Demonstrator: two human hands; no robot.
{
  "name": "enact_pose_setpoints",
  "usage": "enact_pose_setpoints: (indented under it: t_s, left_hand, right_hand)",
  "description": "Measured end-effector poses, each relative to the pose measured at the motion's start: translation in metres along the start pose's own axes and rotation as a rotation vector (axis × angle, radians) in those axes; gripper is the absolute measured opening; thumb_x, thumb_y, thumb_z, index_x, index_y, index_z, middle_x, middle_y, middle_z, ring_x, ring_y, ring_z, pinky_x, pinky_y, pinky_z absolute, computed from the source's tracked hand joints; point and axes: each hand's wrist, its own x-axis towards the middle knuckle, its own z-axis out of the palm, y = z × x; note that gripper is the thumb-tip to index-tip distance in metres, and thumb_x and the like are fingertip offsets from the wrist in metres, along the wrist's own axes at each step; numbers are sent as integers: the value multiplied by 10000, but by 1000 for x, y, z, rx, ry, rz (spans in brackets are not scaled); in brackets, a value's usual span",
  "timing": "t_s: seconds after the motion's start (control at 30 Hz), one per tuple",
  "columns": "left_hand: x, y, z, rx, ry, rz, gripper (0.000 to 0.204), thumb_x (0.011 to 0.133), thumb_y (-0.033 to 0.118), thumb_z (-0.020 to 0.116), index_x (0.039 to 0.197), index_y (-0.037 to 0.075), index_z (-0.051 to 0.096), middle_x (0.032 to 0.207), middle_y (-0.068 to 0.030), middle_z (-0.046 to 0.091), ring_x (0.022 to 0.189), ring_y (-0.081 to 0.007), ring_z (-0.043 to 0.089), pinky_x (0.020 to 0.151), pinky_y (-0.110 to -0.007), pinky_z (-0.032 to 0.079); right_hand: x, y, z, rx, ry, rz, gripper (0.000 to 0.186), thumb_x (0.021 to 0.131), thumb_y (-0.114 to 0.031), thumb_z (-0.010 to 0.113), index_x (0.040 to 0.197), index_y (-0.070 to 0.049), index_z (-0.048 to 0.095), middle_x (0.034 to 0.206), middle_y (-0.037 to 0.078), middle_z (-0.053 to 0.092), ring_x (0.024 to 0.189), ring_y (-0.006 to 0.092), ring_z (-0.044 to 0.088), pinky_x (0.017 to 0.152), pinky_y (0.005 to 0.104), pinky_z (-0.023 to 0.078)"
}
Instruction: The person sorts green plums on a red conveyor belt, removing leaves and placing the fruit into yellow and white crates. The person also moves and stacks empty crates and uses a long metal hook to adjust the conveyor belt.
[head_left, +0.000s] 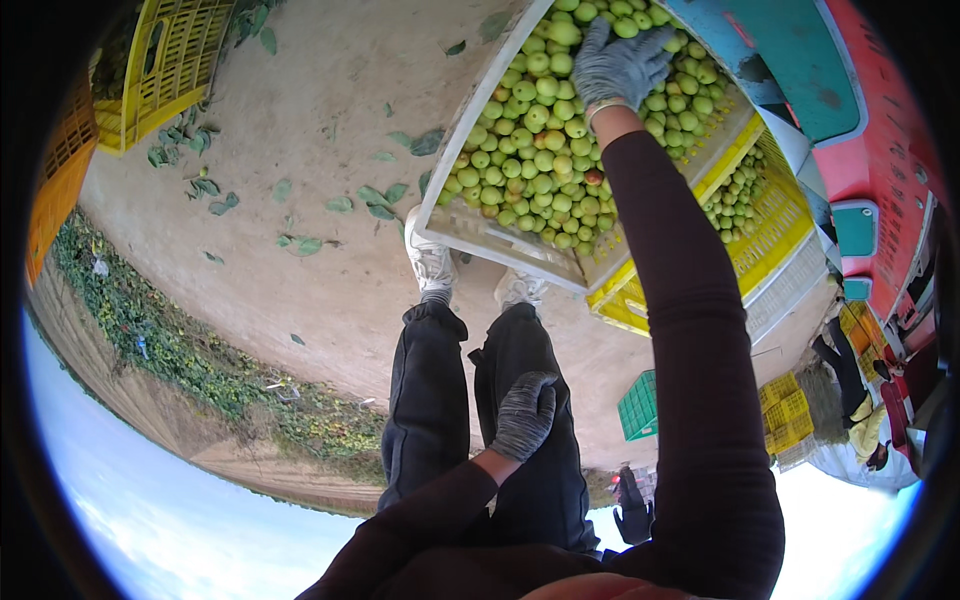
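Ground: pale, dusty concrete, scattered with green leaves; a strip of low greenery runs along its edge, with sky beyond.
Fruit: many small round green fruits, a few blushed red, fill much of a whitish crate in front of the person's shoes.
Right hand: gray-gloved, the right hand lies on top of the fruit near the crate's far side, fingers spread wide; its palm is hidden, so I cannot tell whether it grips any.
Left hand: also gray-gloved, the left hand rests on the right trouser leg, fingers loosely extended and close together.
Right side: a yellow crate with more green fruit; beyond it, red-and-teal containers.
Upper left: another yellow crate beside an orange crate.
Near the right forearm: a green crate.
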Motion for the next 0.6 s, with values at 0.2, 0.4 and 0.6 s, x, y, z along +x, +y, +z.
enact_pose_setpoints:
  t_s: [0.2, 0.4, 0.6]
  left_hand:
    - [0, -2, 6, 88, -22, -35, 139, 890, 80, 598, 1022, 52, 633, 982, -148, 653, 911, -336, 641, 815, -407, 518]
    - [-5, -6, 17, 99, -34, 12, 134, 879, 105, 588, 992, 44, 626, 960, -174, 646, 899, -364, 625, 813, -434, 507]
    - [-8, -14, 19, 142, -42, 30, 128, 877, 118, 578, 969, 43, 626, 940, -187, 645, 875, -379, 621, 803, -459, 498]
  right_hand:
    - [-58, 13, -4, -78, -128, -293, 678, 970, -521, 340, 1506, -109, 290, 1564, 115, 264, 1443, 463, 97, 1159, 594, 82]
    - [-111, 21, -14, -110, -247, -370, 686, 933, -543, 432, 1506, -187, 305, 1576, 115, 225, 1441, 453, 111, 1161, 588, 68]
    - [-197, 34, -17, 50, -363, -366, 741, 912, -467, 527, 1506, -110, 265, 1569, 146, 223, 1430, 440, 158, 1162, 530, 155]
